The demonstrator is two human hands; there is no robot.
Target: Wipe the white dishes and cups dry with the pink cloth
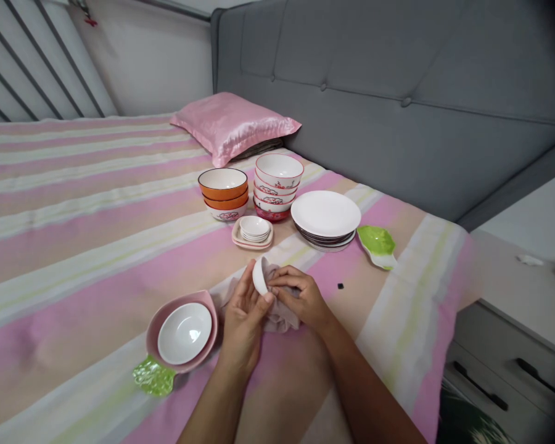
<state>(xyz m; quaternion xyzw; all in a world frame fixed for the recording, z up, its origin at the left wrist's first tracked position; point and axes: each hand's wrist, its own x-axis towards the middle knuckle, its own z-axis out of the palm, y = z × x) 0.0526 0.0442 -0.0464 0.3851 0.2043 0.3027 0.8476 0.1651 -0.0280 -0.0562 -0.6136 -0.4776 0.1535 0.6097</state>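
Observation:
My left hand (243,317) grips a small white saucer (259,275) held on edge above the striped bedsheet. My right hand (303,299) presses a beige cloth (277,317) against the saucer, fingers curled over the fabric. Just left of my hands sits a white bowl (185,333) nested in a pink dish (155,324), with a green leaf-shaped dish (153,376) under them.
Farther off stand stacked orange bowls (222,188), red-patterned white bowls (277,179), small saucers on a square dish (254,231), a pile of white plates (326,216) and another green leaf dish (377,243). A pink pillow (234,123), grey headboard (398,105) and nightstand (513,333) border the bed.

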